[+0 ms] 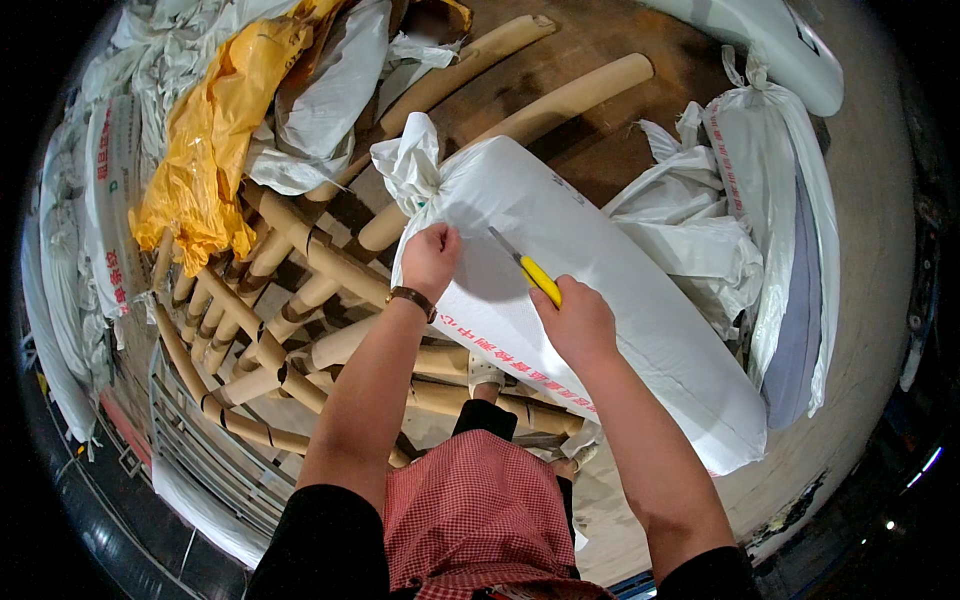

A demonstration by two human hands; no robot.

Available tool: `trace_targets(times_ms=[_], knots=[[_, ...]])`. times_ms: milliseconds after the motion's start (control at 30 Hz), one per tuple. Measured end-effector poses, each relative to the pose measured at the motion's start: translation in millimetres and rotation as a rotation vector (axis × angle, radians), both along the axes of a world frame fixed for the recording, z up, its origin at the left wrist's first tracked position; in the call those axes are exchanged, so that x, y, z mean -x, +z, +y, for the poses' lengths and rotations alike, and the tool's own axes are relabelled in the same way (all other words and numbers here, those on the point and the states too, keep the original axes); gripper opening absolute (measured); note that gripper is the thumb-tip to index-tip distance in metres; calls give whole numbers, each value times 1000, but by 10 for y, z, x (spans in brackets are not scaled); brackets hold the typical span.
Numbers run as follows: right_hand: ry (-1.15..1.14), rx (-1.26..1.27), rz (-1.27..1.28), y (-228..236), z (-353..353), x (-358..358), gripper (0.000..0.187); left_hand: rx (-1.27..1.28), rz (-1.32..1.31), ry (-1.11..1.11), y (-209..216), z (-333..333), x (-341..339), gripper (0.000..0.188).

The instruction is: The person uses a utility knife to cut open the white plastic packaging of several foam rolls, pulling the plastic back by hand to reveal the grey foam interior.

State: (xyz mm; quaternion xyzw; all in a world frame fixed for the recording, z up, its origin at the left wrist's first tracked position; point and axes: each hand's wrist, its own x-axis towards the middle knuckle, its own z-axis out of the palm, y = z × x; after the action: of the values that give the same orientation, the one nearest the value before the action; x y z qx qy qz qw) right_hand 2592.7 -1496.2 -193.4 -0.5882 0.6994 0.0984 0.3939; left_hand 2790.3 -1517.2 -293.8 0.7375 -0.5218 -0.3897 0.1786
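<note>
A long roll in a white plastic bag (pixel 600 290) lies slantwise in front of me, its near-left end gathered and tied into a bunched knot (pixel 415 175). My left hand (pixel 431 260) is closed at that end, just below the knot, apparently gripping the bag; its fingertips are partly hidden. My right hand (pixel 578 322) is wrapped round the yellow handle of a utility knife (pixel 541 279). The knife's narrow grey blade points up and left over the bag, toward the knot. Whether the blade touches the plastic I cannot tell.
Several brown cardboard tubes (pixel 300 235) lie crisscrossed at the left. Crumpled yellow plastic (pixel 215 130) and white plastic (pixel 335 100) heap up behind them. At the right stands an opened white bag with grey-blue material (pixel 795 300). Another white wrapped roll (pixel 770 45) lies farther back.
</note>
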Motion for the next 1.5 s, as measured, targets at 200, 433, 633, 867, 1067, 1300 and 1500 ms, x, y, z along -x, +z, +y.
trace_targets(times_ms=[200, 433, 633, 867, 1067, 1300, 1500], knots=[[130, 63, 17, -6, -225, -200, 33, 15, 142, 64, -33, 30, 12, 29], [228, 8, 97, 58, -302, -239, 32, 31, 148, 77, -8, 53, 0, 29], [259, -63, 173, 136, -268, -139, 32, 7, 117, 70, 1, 66, 5, 27], [-21, -74, 0, 162, -2, 441, 38, 522, -335, -408, 148, 76, 39, 14], [-558, -241, -251, 132, 326, 638, 38, 555, -336, -647, 72, -64, -45, 19], [-627, -260, -365, 9, 500, 571, 38, 347, -310, -765, 122, -44, -237, 20], [-621, -254, -406, 11, 391, 390, 37, 439, -385, -769, 119, -38, -108, 17]])
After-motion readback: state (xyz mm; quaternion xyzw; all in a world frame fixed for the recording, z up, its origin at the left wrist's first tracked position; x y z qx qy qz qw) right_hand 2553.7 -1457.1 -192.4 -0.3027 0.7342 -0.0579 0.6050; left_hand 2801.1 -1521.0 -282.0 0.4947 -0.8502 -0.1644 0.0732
